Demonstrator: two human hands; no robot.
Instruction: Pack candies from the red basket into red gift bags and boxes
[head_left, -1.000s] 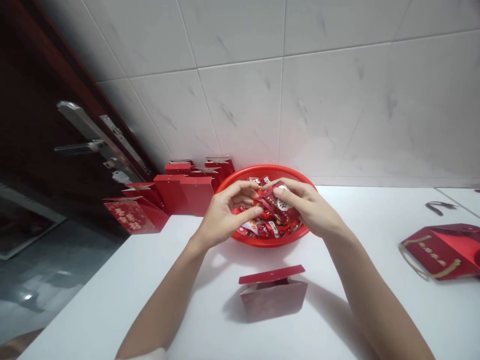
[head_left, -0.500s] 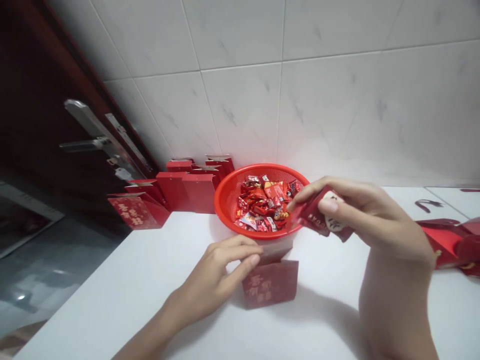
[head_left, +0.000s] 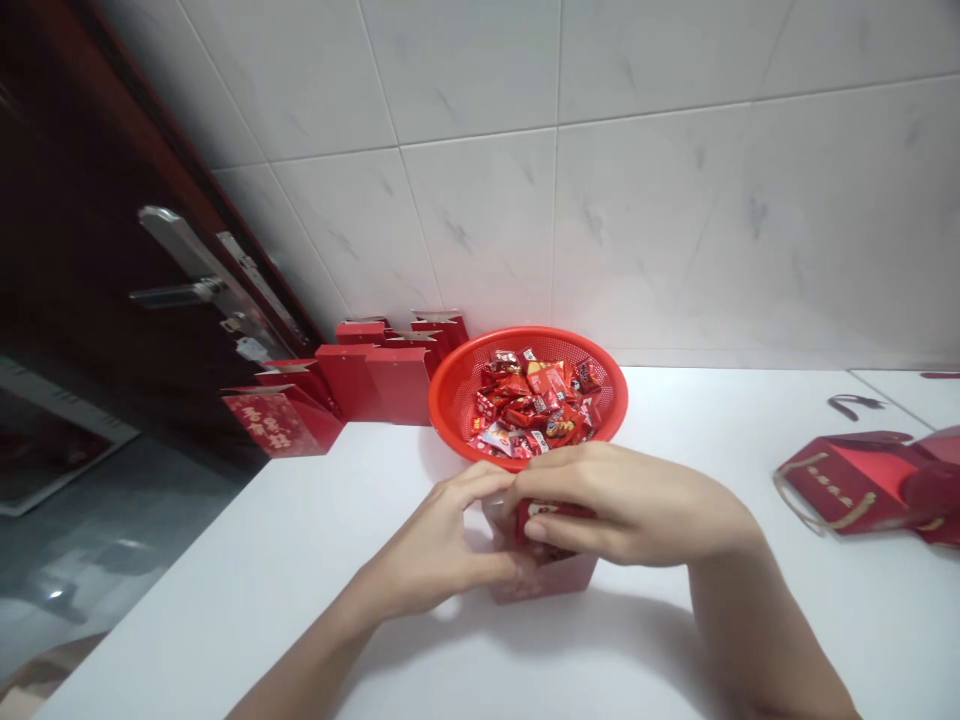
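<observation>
A small red paper gift box with pale printed characters stands on the white table in front of me. My left hand grips its left side, thumb at the front and fingers at the back. Red-wrapped sweets, one with a white patch, are pinched in my right hand at the box's open top. My fingers cover much of the opening, so how deep the sweets sit cannot be seen. Just behind both hands is a red plastic basket holding many wrapped sweets.
Several red paper boxes stand at the back left by the tiled wall. On the right lie red bags with cord handles and a dark strap. A dark door with a metal handle is beyond the table's left edge.
My right hand has come down and left with the sweets, from beside the basket to the gift box's mouth. My left hand stays at the box, its fingers slightly shifted.
</observation>
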